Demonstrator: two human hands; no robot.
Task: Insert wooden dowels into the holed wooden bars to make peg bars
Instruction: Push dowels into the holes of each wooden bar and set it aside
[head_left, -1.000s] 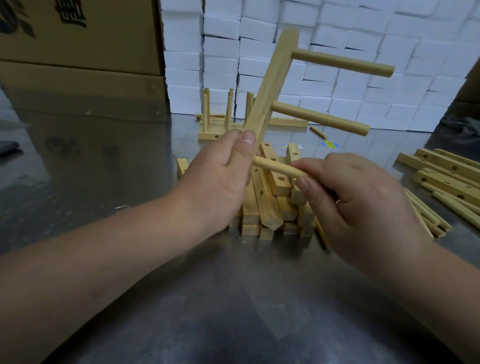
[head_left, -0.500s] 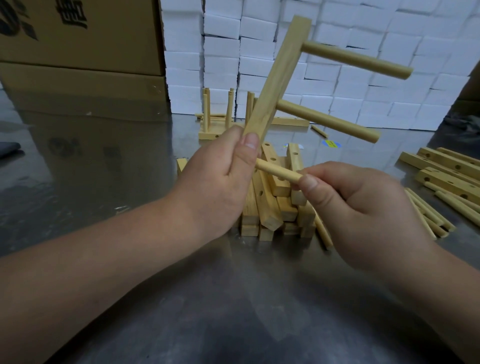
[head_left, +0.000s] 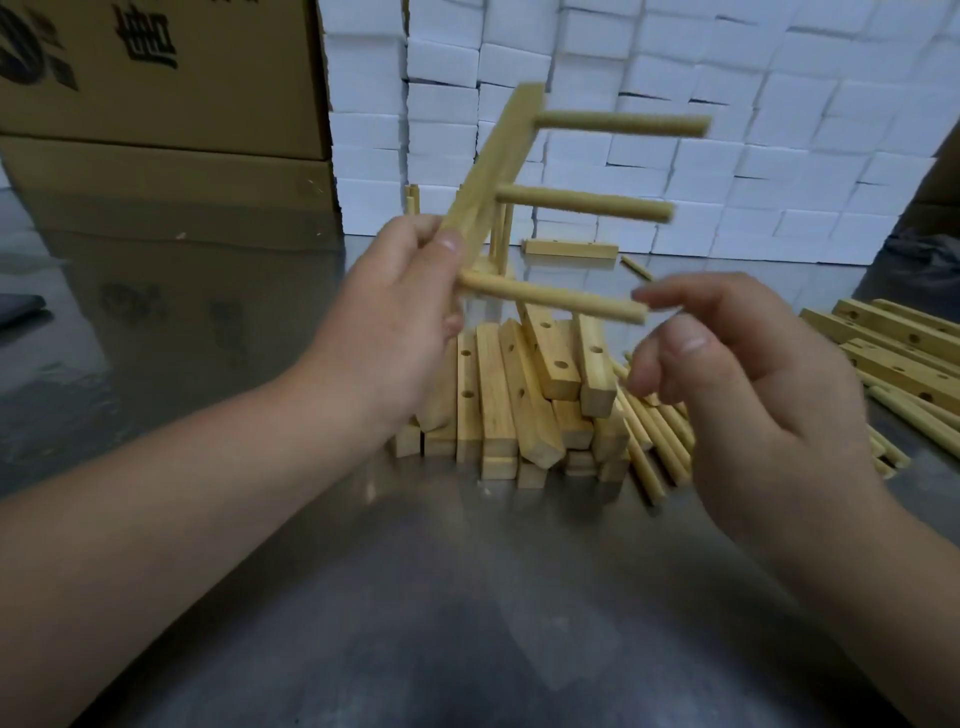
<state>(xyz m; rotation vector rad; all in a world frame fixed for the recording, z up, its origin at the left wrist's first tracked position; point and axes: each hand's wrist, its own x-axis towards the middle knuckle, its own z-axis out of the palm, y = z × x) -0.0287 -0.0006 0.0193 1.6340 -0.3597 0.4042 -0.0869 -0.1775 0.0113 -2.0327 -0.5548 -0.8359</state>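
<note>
My left hand (head_left: 395, 322) grips the lower end of a holed wooden bar (head_left: 493, 161) that leans up and to the right above the table. Three dowels stick out of it to the right: a top dowel (head_left: 623, 124), a middle dowel (head_left: 587, 203) and a bottom dowel (head_left: 556, 299). My right hand (head_left: 727, 374) hovers just past the bottom dowel's free end, fingers loosely spread and holding nothing. Below the hands lies a pile of holed bars (head_left: 519, 395), with loose dowels (head_left: 654, 436) beside it.
More bars and dowels (head_left: 893, 343) lie at the right edge of the metal table (head_left: 467, 597). Finished peg bars (head_left: 571, 248) stand at the back. White foam blocks (head_left: 675, 78) form a wall behind, and cardboard boxes (head_left: 156, 104) stand at the back left.
The third dowel now sits in the bar's lowest hole. My right hand has let go of it and drawn back to the right. The bar has tilted, so its dowels lie nearly level.
</note>
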